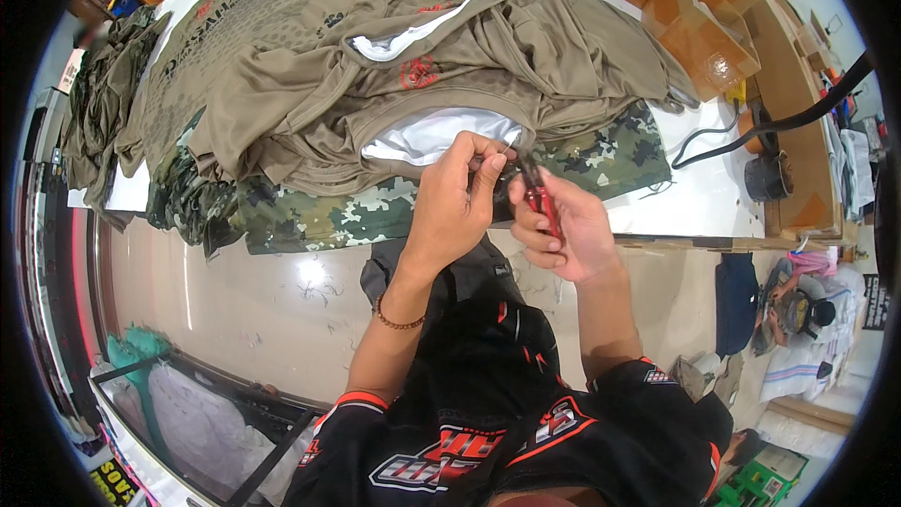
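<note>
My left hand (455, 197), wearing a beaded bracelet, is closed in a pinch at the neckline of an olive shirt (310, 103). A fine pale thread (510, 146) shows at its fingertips. My right hand (577, 225) is wrapped around red-handled thread snips (542, 207), whose dark blades point up toward the pinch. Whether the blades touch the thread is hard to tell. The shirt lies bunched with its white inner side (441, 131) showing through the neck opening. Under it, a camouflage garment (319, 211) hangs over the table's near edge.
Cardboard boxes (704, 33) stand at the back right of the white table (709, 197). A black cable (798, 122) arches over that side, near a dark roll (768, 176). More dark clothing (103, 103) is piled at far left. Another person (802, 312) sits off to the right.
</note>
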Action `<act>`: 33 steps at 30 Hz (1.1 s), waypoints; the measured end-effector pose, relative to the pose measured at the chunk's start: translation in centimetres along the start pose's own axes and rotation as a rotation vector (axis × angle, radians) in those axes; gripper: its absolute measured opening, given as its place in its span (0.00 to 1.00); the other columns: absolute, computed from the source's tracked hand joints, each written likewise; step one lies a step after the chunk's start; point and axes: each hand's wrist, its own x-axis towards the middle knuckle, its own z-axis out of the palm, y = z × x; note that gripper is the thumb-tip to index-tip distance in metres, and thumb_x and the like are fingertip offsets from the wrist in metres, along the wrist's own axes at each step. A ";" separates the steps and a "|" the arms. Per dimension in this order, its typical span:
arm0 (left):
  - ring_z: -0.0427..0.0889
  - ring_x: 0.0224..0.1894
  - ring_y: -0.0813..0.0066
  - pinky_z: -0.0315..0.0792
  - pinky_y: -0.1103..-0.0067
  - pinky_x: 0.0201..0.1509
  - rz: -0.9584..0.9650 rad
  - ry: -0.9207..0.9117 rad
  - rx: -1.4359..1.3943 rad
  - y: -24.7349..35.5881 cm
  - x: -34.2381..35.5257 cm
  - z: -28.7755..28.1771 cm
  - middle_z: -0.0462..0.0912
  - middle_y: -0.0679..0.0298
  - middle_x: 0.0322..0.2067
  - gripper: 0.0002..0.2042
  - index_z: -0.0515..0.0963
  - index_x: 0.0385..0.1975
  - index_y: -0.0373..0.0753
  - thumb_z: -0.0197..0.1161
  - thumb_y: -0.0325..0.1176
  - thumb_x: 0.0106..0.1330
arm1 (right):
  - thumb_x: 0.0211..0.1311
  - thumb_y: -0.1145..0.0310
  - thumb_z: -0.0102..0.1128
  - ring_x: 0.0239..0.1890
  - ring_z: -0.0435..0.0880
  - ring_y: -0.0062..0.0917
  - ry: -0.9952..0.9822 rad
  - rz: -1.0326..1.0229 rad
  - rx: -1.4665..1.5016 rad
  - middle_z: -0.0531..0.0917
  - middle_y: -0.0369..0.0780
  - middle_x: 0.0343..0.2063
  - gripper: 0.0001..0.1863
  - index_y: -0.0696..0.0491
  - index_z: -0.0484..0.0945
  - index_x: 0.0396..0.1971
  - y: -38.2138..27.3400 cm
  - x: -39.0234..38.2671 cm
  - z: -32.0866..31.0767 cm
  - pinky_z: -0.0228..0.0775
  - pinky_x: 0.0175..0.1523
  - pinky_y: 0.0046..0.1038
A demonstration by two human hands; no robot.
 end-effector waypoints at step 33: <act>0.84 0.33 0.78 0.78 0.80 0.41 -0.064 0.392 0.441 1.0 0.4 -12.1 0.88 0.62 0.34 0.12 0.88 0.45 0.33 0.75 0.27 0.62 | 0.59 0.66 0.76 0.22 0.66 0.09 0.560 -0.761 -1.201 0.73 0.27 0.18 0.14 0.58 0.84 0.40 -3.5 5.3 0.9 0.59 0.29 0.19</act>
